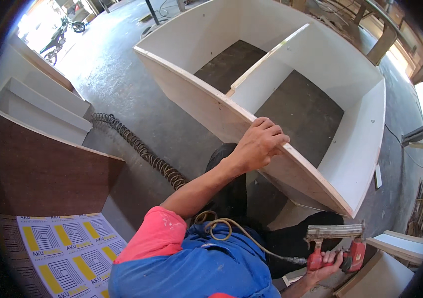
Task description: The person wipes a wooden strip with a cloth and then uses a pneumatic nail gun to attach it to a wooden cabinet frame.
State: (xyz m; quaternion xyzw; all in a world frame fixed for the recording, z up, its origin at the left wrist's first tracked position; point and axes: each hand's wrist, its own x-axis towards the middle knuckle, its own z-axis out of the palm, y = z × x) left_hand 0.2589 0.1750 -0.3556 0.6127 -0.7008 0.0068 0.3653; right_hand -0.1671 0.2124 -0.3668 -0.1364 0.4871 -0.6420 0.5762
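Note:
My left hand (260,143) is closed over the top edge of the near panel of a large open wooden cabinet frame (191,97), fingers curled to the inner side. White inside, the frame has a divider (273,59) splitting it into two compartments, and the floor shows through both. Low at the right, my right hand (326,265) grips a red pneumatic nail gun (354,256) by its handle. The gun's grey magazine (335,230) lies towards the frame's near corner, apart from it. A yellowish air hose (261,246) runs from the gun across my lap.
A dark coiled hose (144,151) stretches over the floor at the left. Beside it stand a brown panel (47,164) and white cabinet parts (42,107). A printed sheet (75,248) is at the lower left. More white panels (385,273) lie right; a motorcycle (60,39) stands far left.

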